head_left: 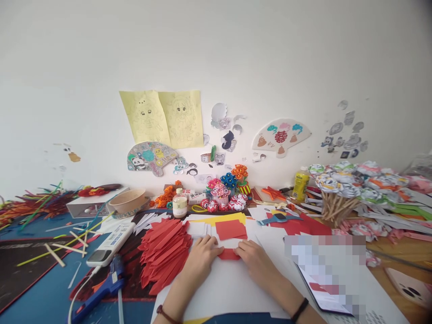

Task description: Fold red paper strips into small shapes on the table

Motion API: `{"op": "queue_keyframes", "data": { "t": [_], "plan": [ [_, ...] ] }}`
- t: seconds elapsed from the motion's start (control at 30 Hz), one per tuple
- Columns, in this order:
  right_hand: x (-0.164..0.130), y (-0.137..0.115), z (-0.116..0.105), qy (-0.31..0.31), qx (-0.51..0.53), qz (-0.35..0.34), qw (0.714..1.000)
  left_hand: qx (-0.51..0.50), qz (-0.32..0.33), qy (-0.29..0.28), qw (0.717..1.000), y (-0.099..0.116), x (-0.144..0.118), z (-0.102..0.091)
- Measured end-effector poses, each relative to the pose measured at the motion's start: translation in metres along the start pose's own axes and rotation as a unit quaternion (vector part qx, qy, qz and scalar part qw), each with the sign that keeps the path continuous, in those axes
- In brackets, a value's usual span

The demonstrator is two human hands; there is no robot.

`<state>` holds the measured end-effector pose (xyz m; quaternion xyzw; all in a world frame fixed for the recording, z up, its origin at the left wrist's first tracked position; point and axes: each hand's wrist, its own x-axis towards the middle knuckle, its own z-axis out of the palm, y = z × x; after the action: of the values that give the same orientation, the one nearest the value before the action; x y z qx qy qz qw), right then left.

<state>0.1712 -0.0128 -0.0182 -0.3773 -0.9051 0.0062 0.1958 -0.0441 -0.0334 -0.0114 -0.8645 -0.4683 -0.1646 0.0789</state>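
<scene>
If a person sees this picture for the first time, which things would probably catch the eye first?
Probably the heap of folded red strips first, beside the person's left hand. Then the two yellow sheets with drawings on the white wall, and the bunch of flower shapes on wooden sticks at the right. The small red piece between the left hand and right hand is bright too.
</scene>
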Motion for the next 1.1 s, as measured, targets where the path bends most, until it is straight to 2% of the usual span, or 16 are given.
{"op": "queue_keyframes", "data": {
  "t": [0.23, 0.53, 0.67, 0.83, 1.0, 1.1],
  "plan": [
    [-0.002, 0.001, 0.004, 0.015, 0.016, 0.000, 1.000, 0.002, -0.067, 0.035, 0.997, 0.000, 0.000, 0.003],
    [0.001, -0.001, 0.007, 0.002, 0.010, 0.010, 1.000, -0.004, -0.100, 0.048, 0.994, 0.003, 0.001, 0.007],
    [0.002, 0.000, 0.011, 0.010, 0.017, 0.015, 1.000, -0.047, -0.137, 0.051, 0.988, 0.006, 0.005, 0.009],
    [0.003, 0.002, 0.014, 0.009, 0.027, 0.012, 1.000, -0.125, -0.189, 0.046, 0.973, 0.011, 0.013, 0.003],
    [-0.001, 0.003, 0.013, 0.006, 0.028, 0.006, 1.000, -0.155, -0.205, 0.049, 0.965, 0.012, 0.018, 0.005],
    [-0.002, 0.004, 0.013, 0.016, 0.056, 0.027, 0.998, -0.165, -0.201, 0.048, 0.964, 0.011, 0.020, 0.011]
  ]
}}
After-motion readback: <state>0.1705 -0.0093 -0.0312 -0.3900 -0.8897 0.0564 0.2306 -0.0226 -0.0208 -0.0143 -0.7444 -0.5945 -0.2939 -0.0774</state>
